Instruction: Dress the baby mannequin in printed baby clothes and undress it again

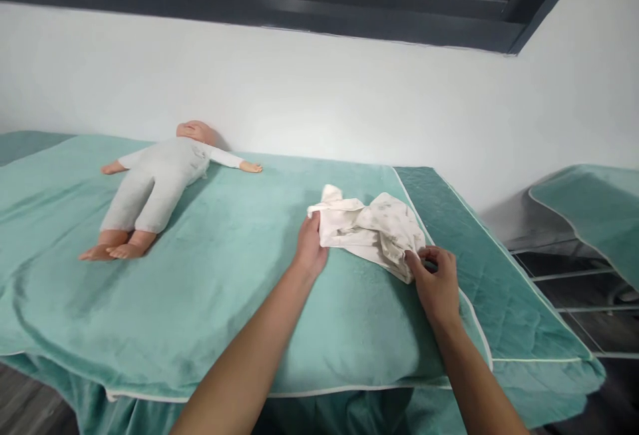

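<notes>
The cloth (372, 229), white with a faint pattern too small to make out, is bunched over the right part of the green blanket (239, 289); its folds hide its full shape. The left hand (310, 247) grips its left end, most fingers hidden behind the fabric; the right hand (435, 279) pinches its lower right edge. Both forearms are cut off below. Well apart, at left, lies the doll (162, 172), its feet overlapping. The window (349, 6) is cropped above.

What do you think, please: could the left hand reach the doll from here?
Probably yes: only the green blanket lies between the left hand and the doll, though that hand holds the cloth.
</notes>
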The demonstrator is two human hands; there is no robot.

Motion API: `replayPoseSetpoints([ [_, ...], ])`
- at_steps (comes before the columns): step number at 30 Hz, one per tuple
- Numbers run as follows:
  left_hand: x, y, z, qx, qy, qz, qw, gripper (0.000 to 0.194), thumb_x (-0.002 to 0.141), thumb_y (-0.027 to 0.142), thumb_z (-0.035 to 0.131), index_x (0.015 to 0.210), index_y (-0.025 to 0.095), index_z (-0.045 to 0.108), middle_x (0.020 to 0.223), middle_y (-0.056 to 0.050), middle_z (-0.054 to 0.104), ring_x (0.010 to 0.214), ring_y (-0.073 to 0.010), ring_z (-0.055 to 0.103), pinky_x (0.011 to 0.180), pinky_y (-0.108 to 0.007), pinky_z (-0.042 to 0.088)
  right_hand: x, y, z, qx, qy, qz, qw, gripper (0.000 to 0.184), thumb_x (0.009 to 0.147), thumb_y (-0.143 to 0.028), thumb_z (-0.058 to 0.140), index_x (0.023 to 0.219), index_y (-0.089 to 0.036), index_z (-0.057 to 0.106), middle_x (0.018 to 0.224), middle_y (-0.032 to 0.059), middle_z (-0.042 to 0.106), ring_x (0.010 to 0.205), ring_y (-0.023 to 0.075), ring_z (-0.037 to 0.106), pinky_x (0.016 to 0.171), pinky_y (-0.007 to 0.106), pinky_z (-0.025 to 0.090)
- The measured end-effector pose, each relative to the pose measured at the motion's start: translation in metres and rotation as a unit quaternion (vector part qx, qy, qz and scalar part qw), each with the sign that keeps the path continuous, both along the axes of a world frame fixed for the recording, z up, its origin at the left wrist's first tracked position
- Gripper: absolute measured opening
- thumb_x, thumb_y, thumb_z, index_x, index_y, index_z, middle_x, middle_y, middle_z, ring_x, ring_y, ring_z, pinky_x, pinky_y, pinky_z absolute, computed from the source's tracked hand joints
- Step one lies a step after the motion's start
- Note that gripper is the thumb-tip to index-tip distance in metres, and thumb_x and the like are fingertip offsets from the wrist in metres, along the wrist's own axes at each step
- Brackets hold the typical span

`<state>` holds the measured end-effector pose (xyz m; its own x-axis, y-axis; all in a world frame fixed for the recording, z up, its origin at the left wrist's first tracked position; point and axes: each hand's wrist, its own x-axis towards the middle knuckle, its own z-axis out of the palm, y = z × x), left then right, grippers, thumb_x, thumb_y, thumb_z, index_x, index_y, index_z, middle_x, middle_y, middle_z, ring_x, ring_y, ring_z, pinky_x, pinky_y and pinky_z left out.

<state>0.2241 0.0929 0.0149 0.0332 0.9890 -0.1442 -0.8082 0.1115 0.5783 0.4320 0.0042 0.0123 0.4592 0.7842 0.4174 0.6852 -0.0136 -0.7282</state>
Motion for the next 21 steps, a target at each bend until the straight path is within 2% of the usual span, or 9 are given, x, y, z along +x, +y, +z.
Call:
replayPoseSetpoints([
  [3,-0.029,0.014,0.002,-0.006,0.011,0.033,0.999,0.025,0.091,0.036,0.068,0.104,0.014,0.070,0.101,-0.008,0.077,0.095,-0.0196,0.073,0.091,-0.031,0.057,0.004,-0.001,0.000,0.004,0.006,-0.018,1.000,0.026,0.086,-0.051,0.064,0.093,-0.027,0.057,0.116,0.0096,0.056,0.119,0.0290,0.056,0.087,0.041,0.056],
  [7,-0.054,0.021,0.001,-0.007,0.016,0.046,0.999,0.016,0.090,0.028,0.069,0.099,0.015,0.070,0.093,-0.003,0.076,0.079,-0.0130,0.070,0.084,-0.026,0.058,-0.012,-0.004,0.004,0.084,-0.137,-0.037,0.986,0.039,0.088,-0.036,0.064,0.124,-0.025,0.056,0.144,0.0162,0.045,0.139,0.0355,0.043,0.104,0.055,0.049],
  [9,-0.057,0.021,0.000,-0.015,0.016,0.045,0.999,0.016,0.089,0.027,0.071,0.099,0.015,0.070,0.091,-0.002,0.076,0.075,-0.0114,0.069,0.080,-0.025,0.058,-0.025,-0.005,0.008,0.124,-0.238,0.012,0.963,0.044,0.090,-0.021,0.059,0.134,-0.025,0.053,0.149,0.0167,0.044,0.142,0.0352,0.041,0.111,0.058,0.043],
  [12,-0.055,0.023,-0.002,-0.020,0.007,0.048,0.999,0.015,0.088,0.026,0.071,0.099,0.015,0.070,0.093,-0.002,0.076,0.076,-0.0118,0.069,0.076,-0.024,0.058,-0.049,-0.001,0.016,0.147,-0.363,0.157,0.907,0.051,0.091,-0.008,0.051,0.137,-0.026,0.052,0.148,0.0137,0.052,0.145,0.0317,0.042,0.116,0.057,0.039],
  [14,-0.055,0.025,-0.004,-0.021,0.001,0.053,0.998,0.013,0.088,0.024,0.071,0.098,0.015,0.070,0.094,-0.003,0.076,0.078,-0.0126,0.070,0.073,-0.023,0.058,-0.065,0.008,0.021,0.121,-0.408,0.249,0.870,0.048,0.092,-0.005,0.048,0.135,-0.025,0.055,0.145,0.0110,0.058,0.143,0.0278,0.045,0.119,0.052,0.036],
  [16,-0.058,0.027,-0.004,-0.015,0.000,0.067,0.998,0.013,0.089,0.025,0.070,0.097,0.015,0.070,0.095,-0.004,0.076,0.080,-0.0140,0.071,0.075,-0.024,0.058,-0.074,0.023,0.025,0.071,-0.425,0.290,0.855,0.040,0.096,-0.008,0.045,0.129,-0.023,0.060,0.138,0.0085,0.065,0.137,0.0242,0.052,0.120,0.046,0.035],
  [18,-0.066,0.029,-0.005,-0.006,0.006,0.095,0.995,0.016,0.092,0.029,0.068,0.097,0.015,0.069,0.097,-0.006,0.076,0.084,-0.0159,0.072,0.078,-0.026,0.059,-0.075,0.040,0.030,0.012,-0.423,0.271,0.865,0.031,0.099,-0.013,0.044,0.120,-0.020,0.066,0.129,0.0071,0.071,0.130,0.0236,0.057,0.119,0.044,0.033],
  [21,-0.084,0.032,-0.005,0.004,0.013,0.144,0.990,0.021,0.097,0.035,0.061,0.098,0.015,0.069,0.098,-0.007,0.076,0.088,-0.0177,0.073,0.082,-0.029,0.060,-0.063,0.057,0.041,-0.071,-0.423,0.184,0.885,0.023,0.099,-0.020,0.047,0.105,-0.019,0.070,0.118,0.0082,0.074,0.121,0.0261,0.061,0.116,0.046,0.032],
])
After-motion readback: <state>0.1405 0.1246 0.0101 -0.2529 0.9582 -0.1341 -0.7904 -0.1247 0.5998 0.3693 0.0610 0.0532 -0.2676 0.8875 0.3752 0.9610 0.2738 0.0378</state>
